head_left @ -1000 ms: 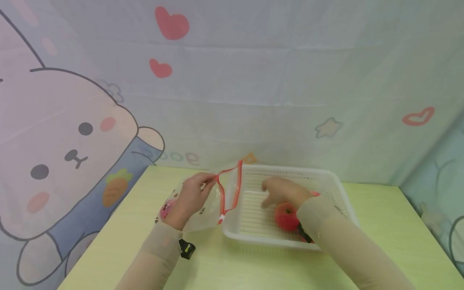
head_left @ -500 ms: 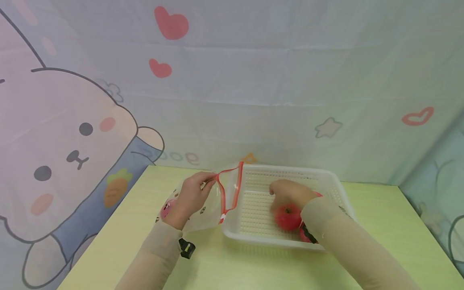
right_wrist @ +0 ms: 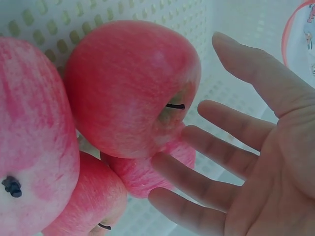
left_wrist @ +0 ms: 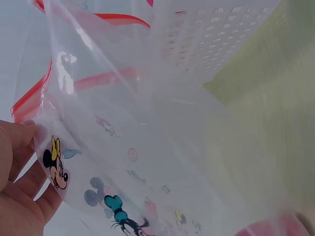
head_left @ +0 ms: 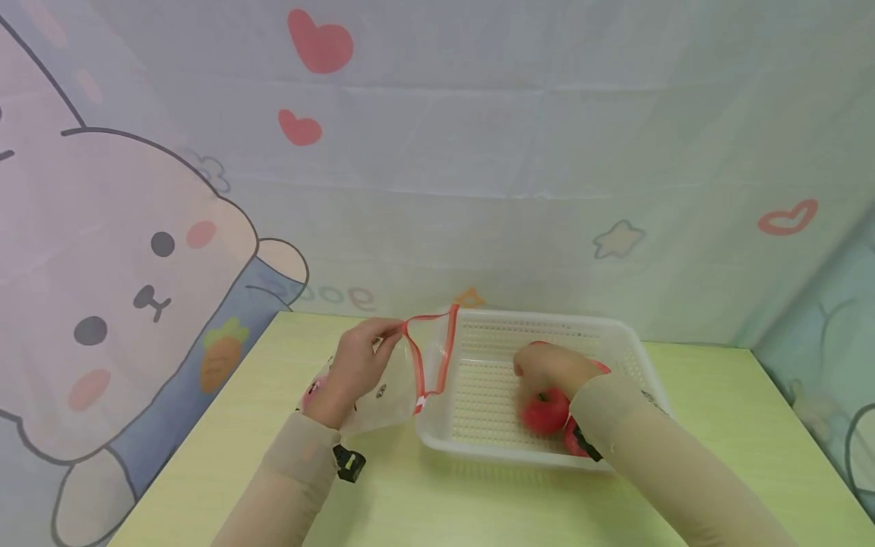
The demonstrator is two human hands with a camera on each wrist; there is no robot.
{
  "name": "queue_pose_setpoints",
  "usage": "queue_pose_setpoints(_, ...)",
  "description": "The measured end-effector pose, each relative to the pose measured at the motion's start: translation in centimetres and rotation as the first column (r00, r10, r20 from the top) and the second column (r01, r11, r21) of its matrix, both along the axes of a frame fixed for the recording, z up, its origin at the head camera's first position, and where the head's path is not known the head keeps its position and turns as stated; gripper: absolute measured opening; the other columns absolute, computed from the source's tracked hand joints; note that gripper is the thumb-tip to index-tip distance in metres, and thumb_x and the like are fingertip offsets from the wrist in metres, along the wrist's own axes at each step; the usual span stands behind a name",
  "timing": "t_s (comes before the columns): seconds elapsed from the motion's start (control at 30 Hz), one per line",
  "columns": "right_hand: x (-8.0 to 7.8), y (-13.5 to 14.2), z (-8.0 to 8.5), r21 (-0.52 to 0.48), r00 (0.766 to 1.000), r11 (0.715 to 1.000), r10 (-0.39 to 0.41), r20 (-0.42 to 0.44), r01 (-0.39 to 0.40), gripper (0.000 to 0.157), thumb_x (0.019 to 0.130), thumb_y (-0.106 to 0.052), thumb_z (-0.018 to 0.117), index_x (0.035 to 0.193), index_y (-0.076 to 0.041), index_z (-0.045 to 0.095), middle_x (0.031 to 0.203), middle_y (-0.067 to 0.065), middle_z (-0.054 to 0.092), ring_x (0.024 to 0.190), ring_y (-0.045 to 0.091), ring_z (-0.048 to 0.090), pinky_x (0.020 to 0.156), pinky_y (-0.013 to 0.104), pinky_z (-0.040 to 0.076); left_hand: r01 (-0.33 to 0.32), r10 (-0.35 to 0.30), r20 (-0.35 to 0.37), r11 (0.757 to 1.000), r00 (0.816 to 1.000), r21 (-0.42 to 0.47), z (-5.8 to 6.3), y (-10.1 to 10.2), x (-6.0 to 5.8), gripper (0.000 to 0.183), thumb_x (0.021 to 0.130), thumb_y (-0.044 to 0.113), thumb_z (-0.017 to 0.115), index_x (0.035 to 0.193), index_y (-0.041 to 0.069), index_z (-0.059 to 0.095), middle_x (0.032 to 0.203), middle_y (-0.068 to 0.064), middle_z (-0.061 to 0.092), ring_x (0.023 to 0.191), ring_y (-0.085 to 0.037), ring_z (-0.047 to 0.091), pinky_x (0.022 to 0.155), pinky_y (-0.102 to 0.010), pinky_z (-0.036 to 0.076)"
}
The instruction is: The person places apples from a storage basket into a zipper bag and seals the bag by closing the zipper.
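Observation:
My left hand (head_left: 355, 368) pinches the rim of a clear plastic zip bag (left_wrist: 162, 147) with a red edge and cartoon prints. The bag's mouth gapes toward a white plastic basket (head_left: 502, 451). Low in the bag, a pink rounded shape (left_wrist: 273, 227) shows in the left wrist view, mostly cut off. Inside the basket, several red apples lie together. My right hand (head_left: 550, 367) is over them, beside an apple (right_wrist: 128, 88). Its fingers (right_wrist: 211, 147) are spread in the right wrist view; I cannot tell whether the tips touch that apple.
A pale yellow-green table (head_left: 410, 501) bears the basket and bag. The basket's left end adjoins the bag's mouth. A printed cloth (head_left: 437, 167) hangs behind the table. Dark straps with small devices (head_left: 350, 463) sit at the wrists.
My right hand has moved slightly right and lower among the apples, and its fingers reach down more. My left hand keeps hold of the bag's rim, nearly still.

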State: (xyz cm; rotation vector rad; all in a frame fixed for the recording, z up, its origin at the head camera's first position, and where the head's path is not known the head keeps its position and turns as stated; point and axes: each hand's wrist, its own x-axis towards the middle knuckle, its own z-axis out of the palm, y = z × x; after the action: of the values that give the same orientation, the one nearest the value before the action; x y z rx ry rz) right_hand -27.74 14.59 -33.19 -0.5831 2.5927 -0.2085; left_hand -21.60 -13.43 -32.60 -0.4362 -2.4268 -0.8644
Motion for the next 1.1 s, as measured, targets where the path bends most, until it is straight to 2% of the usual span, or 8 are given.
queue_pose_setpoints(0.1, 1.7, -0.4, -0.4, 0.011, 0.999, 0.999, -0.042, 0.014, 0.042, 0.023, 0.069, -0.016, 0.076, 0.084, -0.009, 0.061, 0.073, -0.002, 0.052, 0.071, 0.014, 0.046, 0.06, 0.029, 0.039, 0.021, -0.021, 0.012, 1.0, 1.0, 0.003, 0.2, -0.8, 1.0, 0.018, 0.089, 0.005, 0.064, 0.106, 0.002, 0.069, 0.097, -0.012, 0.07, 0.087, -0.025, 0.066, 0.079, -0.041, 0.055)
queue_pose_setpoints(0.2, 1.9, -0.4, -0.5, 0.027, 0.998, 0.998, -0.057, 0.034, 0.056, 0.026, 0.07, -0.017, 0.077, 0.09, -0.012, 0.061, 0.079, -0.001, 0.057, 0.077, 0.016, 0.051, 0.064, 0.031, 0.043, 0.015, -0.015, 0.025, 1.0, 1.0, 0.01, 0.5, -0.8, 1.1, 0.019, 0.089, 0.005, 0.063, 0.107, 0.002, 0.069, 0.097, -0.012, 0.07, 0.087, -0.025, 0.066, 0.079, -0.042, 0.055)
queue_pose_setpoints(0.5, 2.1, -0.4, -0.8, 0.1, 0.996, 0.993, -0.068, 0.052, 0.063, 0.042, 0.066, -0.023, 0.085, 0.101, -0.016, 0.064, 0.096, -0.004, 0.059, 0.092, 0.021, 0.051, 0.074, 0.04, 0.049, 0.008, -0.011, 0.075, 0.999, 0.997, 0.043, 1.1, -0.8, 1.6, 0.021, 0.091, 0.007, 0.062, 0.11, 0.003, 0.068, 0.099, -0.012, 0.069, 0.09, -0.025, 0.065, 0.082, -0.043, 0.054)
queue_pose_setpoints(0.67, 2.1, -0.5, -1.0, 0.125, 0.993, 0.988, -0.1, 0.063, 0.092, 0.047, 0.062, -0.024, 0.087, 0.103, -0.019, 0.064, 0.104, -0.004, 0.06, 0.098, 0.025, 0.049, 0.079, 0.046, 0.049, 0.008, -0.013, 0.103, 0.999, 0.995, 0.05, 0.5, -0.9, 1.5, 0.021, 0.092, 0.009, 0.061, 0.111, 0.003, 0.067, 0.1, -0.011, 0.069, 0.092, -0.024, 0.065, 0.082, -0.043, 0.054)
queue_pose_setpoints(0.9, 2.7, -0.5, -0.6, 0.136, 0.989, 0.983, -0.131, 0.071, 0.12, 0.05, 0.061, -0.021, 0.087, 0.106, -0.019, 0.064, 0.108, 0.0, 0.059, 0.1, 0.026, 0.049, 0.084, 0.047, 0.048, 0.015, -0.021, 0.094, 0.998, 0.995, 0.059, 0.1, -1.1, 1.4, 0.021, 0.091, 0.009, 0.062, 0.111, 0.004, 0.068, 0.1, -0.01, 0.069, 0.091, -0.024, 0.065, 0.082, -0.043, 0.054)
queue_pose_setpoints(1.0, 3.0, -0.5, -0.4, 0.145, 0.989, 0.982, -0.13, 0.075, 0.118, 0.05, 0.062, -0.02, 0.087, 0.105, -0.019, 0.063, 0.108, 0.003, 0.058, 0.101, 0.027, 0.048, 0.083, 0.046, 0.048, 0.015, -0.021, 0.109, 0.998, 0.994, 0.061, 0.0, -1.2, 1.3, 0.021, 0.092, 0.01, 0.061, 0.111, 0.005, 0.068, 0.101, -0.01, 0.069, 0.091, -0.023, 0.065, 0.083, -0.043, 0.054)
queue_pose_setpoints(1.1, 3.2, -0.4, -0.2, 0.16, 0.987, 0.979, -0.137, 0.078, 0.124, 0.046, 0.061, -0.02, 0.087, 0.099, -0.021, 0.062, 0.103, 0.003, 0.057, 0.098, 0.028, 0.048, 0.077, 0.044, 0.049, 0.016, -0.024, 0.122, 0.998, 0.992, 0.063, -0.1, -1.2, 1.2, 0.021, 0.092, 0.01, 0.061, 0.111, 0.005, 0.067, 0.101, -0.009, 0.069, 0.091, -0.023, 0.065, 0.084, -0.043, 0.054)
